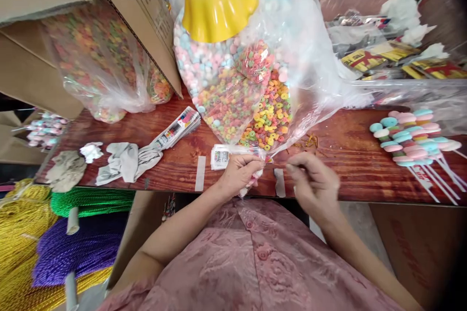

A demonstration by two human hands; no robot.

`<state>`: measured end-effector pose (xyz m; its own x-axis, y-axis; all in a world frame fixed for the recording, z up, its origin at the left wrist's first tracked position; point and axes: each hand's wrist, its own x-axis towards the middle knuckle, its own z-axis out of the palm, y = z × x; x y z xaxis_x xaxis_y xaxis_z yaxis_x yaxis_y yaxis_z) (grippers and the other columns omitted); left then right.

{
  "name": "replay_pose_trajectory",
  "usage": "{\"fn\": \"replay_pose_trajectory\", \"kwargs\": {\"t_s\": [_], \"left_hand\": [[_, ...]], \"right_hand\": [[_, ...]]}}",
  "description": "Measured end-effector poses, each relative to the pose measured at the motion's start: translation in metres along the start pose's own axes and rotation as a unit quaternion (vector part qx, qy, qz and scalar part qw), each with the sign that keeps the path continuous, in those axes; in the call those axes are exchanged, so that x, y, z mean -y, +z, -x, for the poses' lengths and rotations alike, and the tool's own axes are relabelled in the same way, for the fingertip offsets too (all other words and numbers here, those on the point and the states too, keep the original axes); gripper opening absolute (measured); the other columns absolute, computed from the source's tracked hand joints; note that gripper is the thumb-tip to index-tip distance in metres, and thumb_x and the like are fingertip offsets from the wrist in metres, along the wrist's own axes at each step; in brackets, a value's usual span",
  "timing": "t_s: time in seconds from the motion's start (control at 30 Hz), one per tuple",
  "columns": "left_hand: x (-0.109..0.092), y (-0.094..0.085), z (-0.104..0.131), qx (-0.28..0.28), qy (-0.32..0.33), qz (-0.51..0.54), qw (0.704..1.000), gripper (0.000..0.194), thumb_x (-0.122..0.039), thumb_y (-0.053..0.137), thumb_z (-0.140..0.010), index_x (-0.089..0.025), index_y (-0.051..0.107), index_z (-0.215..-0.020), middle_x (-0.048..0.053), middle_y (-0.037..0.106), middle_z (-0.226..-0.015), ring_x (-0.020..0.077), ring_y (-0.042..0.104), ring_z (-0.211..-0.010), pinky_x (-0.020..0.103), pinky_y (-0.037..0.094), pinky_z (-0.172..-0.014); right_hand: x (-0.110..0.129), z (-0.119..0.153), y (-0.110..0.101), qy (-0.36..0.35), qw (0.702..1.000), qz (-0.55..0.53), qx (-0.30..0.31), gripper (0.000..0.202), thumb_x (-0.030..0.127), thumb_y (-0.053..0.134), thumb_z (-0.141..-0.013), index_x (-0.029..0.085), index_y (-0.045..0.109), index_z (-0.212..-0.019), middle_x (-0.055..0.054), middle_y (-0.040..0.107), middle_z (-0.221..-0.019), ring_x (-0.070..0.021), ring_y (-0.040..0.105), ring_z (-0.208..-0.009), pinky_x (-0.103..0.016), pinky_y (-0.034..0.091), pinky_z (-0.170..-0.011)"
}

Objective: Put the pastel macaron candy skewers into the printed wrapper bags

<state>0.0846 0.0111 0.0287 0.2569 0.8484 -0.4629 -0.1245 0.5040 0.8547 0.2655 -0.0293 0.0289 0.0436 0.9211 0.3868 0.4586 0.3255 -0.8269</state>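
My left hand (239, 172) is closed at the table's front edge, its fingers around a wrapped candy (248, 189). Pink and white show through the clear wrap below the fingers; most of it is hidden by the hand. To the right and apart from it, my right hand (316, 182) has its thumb and fingers pinched together. Whatever it may hold is too small to make out. Printed paper cards (219, 157) lie just behind my left hand. Thin golden-brown twist ties (310, 142) are scattered behind my right hand.
Ring candies (272, 116) and marshmallows fill a large plastic bag, with a yellow bowl (219, 2) on top. Candy skewers (412, 138) lie right. A clear tray (379, 80) holds packets. Leftward are a cardboard box (146, 14), card strips (178, 128) and a cloth (127, 163).
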Motion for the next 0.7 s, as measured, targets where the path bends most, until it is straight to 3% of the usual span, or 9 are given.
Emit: {"fn": "replay_pose_trajectory", "kwargs": {"t_s": [0.1,0.23,0.3,0.37,0.47,0.53,0.63,0.7], "left_hand": [[0.001,-0.004,0.004,-0.031,0.012,0.002,0.999,0.028,-0.039,0.073,-0.064,-0.012,0.067,-0.071,-0.004,0.054,-0.049,0.0049,0.044,-0.035,0.017,0.029,-0.035],[-0.002,-0.02,0.007,-0.097,0.015,0.016,0.995,0.03,-0.037,0.077,-0.06,-0.012,0.068,-0.072,-0.001,0.061,-0.051,0.0072,0.048,-0.035,0.016,0.027,-0.033],[-0.005,-0.022,0.005,-0.09,0.015,0.026,0.995,0.027,-0.035,0.076,-0.06,-0.012,0.067,-0.07,0.0,0.062,-0.052,0.0083,0.049,-0.034,0.017,0.029,-0.033],[-0.007,-0.019,0.003,-0.059,0.018,0.054,0.997,0.024,-0.032,0.076,-0.061,-0.012,0.064,-0.065,0.0,0.061,-0.05,0.0086,0.05,-0.034,0.018,0.031,-0.034],[-0.01,-0.009,-0.001,-0.007,0.028,0.123,0.992,0.023,-0.028,0.075,-0.064,-0.014,0.058,-0.059,-0.003,0.057,-0.049,0.0073,0.048,-0.035,0.019,0.034,-0.036],[-0.01,-0.006,-0.002,0.003,0.033,0.144,0.989,0.022,-0.026,0.075,-0.065,-0.014,0.057,-0.059,-0.004,0.058,-0.05,0.0073,0.049,-0.035,0.019,0.036,-0.037],[-0.008,-0.007,-0.001,-0.019,0.038,0.119,0.992,0.023,-0.028,0.075,-0.064,-0.013,0.059,-0.061,-0.001,0.062,-0.052,0.0092,0.052,-0.036,0.019,0.034,-0.036],[-0.007,-0.008,0.0,-0.039,0.035,0.101,0.993,0.023,-0.03,0.075,-0.062,-0.013,0.061,-0.063,0.001,0.064,-0.054,0.0098,0.053,-0.036,0.019,0.033,-0.036]], "right_hand": [[-0.004,0.002,0.009,-0.002,0.999,0.013,-0.052,0.007,0.022,0.056,-0.093,0.023,0.063,-0.09,0.0,0.063,-0.081,-0.0139,0.057,-0.073,-0.028,0.046,-0.068],[-0.051,0.002,-0.031,0.014,0.974,0.199,-0.102,0.011,0.028,0.06,-0.09,0.02,0.067,-0.085,-0.004,0.067,-0.084,-0.0181,0.061,-0.08,-0.032,0.047,-0.074],[-0.072,0.0,-0.052,0.035,0.939,0.322,-0.112,0.016,0.032,0.061,-0.088,0.019,0.07,-0.084,-0.007,0.067,-0.085,-0.0213,0.06,-0.084,-0.035,0.046,-0.078],[-0.084,-0.005,-0.063,0.057,0.913,0.396,-0.079,0.019,0.034,0.061,-0.087,0.02,0.073,-0.085,-0.008,0.068,-0.087,-0.0239,0.059,-0.086,-0.037,0.045,-0.077],[-0.084,-0.015,-0.064,0.071,0.904,0.421,-0.005,0.019,0.033,0.059,-0.087,0.022,0.074,-0.084,-0.008,0.068,-0.089,-0.0245,0.057,-0.088,-0.036,0.042,-0.076],[-0.08,-0.018,-0.064,0.078,0.909,0.409,-0.01,0.02,0.033,0.057,-0.088,0.021,0.073,-0.082,-0.008,0.067,-0.087,-0.0232,0.057,-0.086,-0.035,0.041,-0.074],[-0.078,-0.015,-0.061,0.092,0.913,0.395,-0.037,0.024,0.036,0.057,-0.088,0.02,0.071,-0.078,-0.007,0.066,-0.083,-0.0218,0.057,-0.081,-0.033,0.04,-0.071],[-0.079,-0.012,-0.054,0.095,0.909,0.406,-0.018,0.024,0.036,0.056,-0.088,0.02,0.07,-0.077,-0.008,0.066,-0.083,-0.0224,0.057,-0.082,-0.033,0.04,-0.07]]}}
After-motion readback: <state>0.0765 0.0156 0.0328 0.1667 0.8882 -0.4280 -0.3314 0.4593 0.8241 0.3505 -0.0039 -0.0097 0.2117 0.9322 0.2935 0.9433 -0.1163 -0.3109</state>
